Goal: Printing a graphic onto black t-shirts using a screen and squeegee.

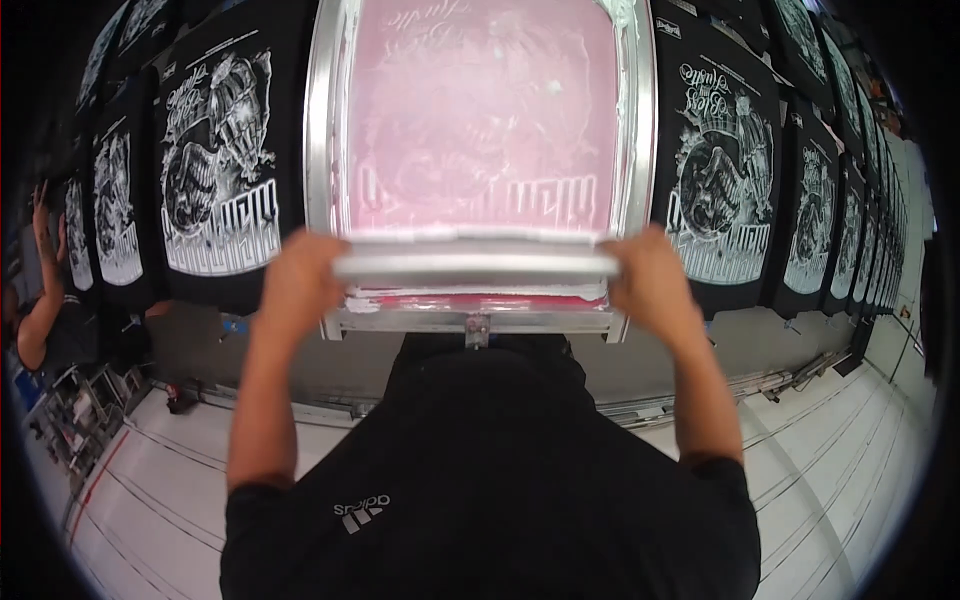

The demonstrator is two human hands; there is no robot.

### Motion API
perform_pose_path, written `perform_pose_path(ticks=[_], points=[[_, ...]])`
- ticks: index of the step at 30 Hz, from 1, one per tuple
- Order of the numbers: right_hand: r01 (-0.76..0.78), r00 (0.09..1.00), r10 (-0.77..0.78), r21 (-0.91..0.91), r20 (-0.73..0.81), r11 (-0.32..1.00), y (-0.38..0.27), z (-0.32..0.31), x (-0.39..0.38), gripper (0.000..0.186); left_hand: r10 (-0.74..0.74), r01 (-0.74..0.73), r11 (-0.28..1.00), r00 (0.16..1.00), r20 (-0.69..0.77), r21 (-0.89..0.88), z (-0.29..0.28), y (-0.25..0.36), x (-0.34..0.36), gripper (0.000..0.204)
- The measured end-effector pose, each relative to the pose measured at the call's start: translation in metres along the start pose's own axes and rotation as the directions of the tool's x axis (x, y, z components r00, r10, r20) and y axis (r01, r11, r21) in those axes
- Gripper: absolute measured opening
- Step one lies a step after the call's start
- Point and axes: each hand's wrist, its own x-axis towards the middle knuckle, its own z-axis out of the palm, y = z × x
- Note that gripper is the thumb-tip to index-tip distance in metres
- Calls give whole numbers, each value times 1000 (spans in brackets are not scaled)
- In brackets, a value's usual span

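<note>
A wide squeegee [475, 263] spans the near part of a screen-printing frame [322, 110], slightly smeared by motion. Wrapped round its left end is my left hand [300, 272], closed; my right hand [645, 275] grips the right end the same way. White ink lines the squeegee's far edge and the sides of the frame. Beyond it the pink mesh [480, 120] carries a faint design under a thin white film. Nearer to me, a strip of red mesh and white ink shows before the frame's metal edge. What lies beneath the screen is hidden.
Black shirts with white prints lie on both sides, one at the left [220, 160] and one at the right [720, 170], with several more beyond. Another person's raised arm [45, 290] is at the far left. A metal clamp [478, 330] sits at the frame's near edge.
</note>
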Motion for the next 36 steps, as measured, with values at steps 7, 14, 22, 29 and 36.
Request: perform_pose_path(ticks=[7,14,22,29,36], points=[[-155,983,154,-1,102,988,-25,54,-55,41,16,-15,1000,995,-103,19,60,23,-66,39],[-84,983,78,-31,-167,996,-31,88,-75,44,141,-98,984,938,-315,150,91,21,-79,36],[-142,942,61,-227,-329,963,72,4,162,35,83,-17,972,958,-275,235,13,-68,195,38],[-148,973,85,-299,-214,943,162,-86,324,46,127,-33,941,957,-260,338,-61,-72,368,35],[-215,976,209,-126,-64,968,57,-79,185,36,12,8,977,996,-92,214,-72,-40,219,30]])
